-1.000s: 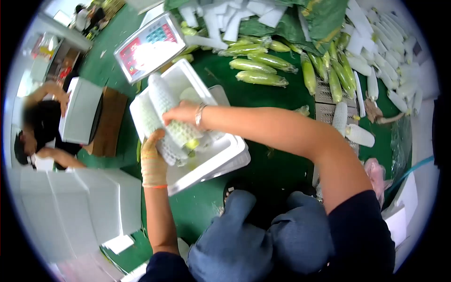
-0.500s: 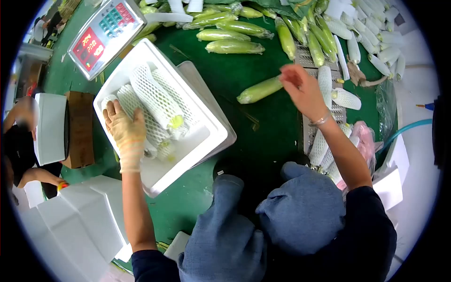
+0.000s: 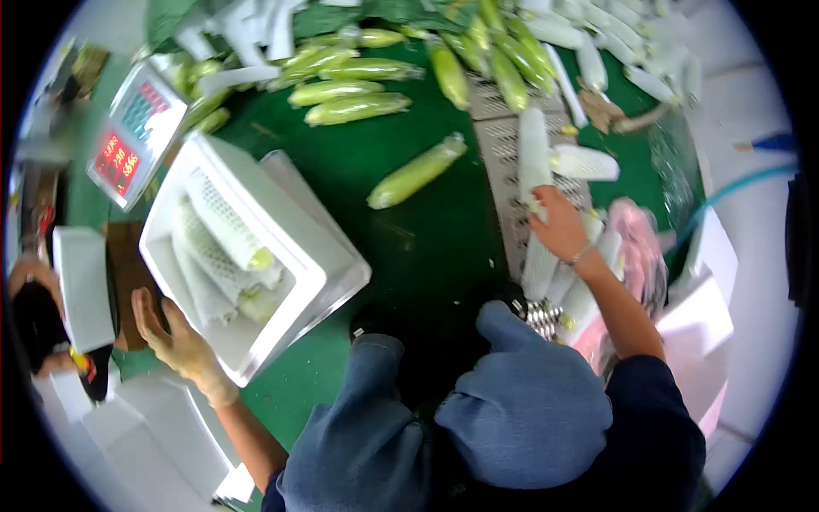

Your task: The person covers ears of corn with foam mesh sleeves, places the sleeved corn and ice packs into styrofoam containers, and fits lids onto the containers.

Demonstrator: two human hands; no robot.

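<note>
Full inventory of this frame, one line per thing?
foam box: one, white, left of centre on the green table
netted corn in box: about three, white sleeves
scale: one, grey, red display, upper left
bare corn: one alone mid-table, green; more along the top
netted corn pile: several, white, right
metal grate: one, grey, right of centre
left hand: gloved, open, at the box's near-left edge
right hand: bare, on a netted cob; whether its fingers are closed is unclear

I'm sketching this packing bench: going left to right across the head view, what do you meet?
Digital scale with red display → white foam box of netted corn → loose green corn cob on green mat → perforated metal strip → right hand.
</note>
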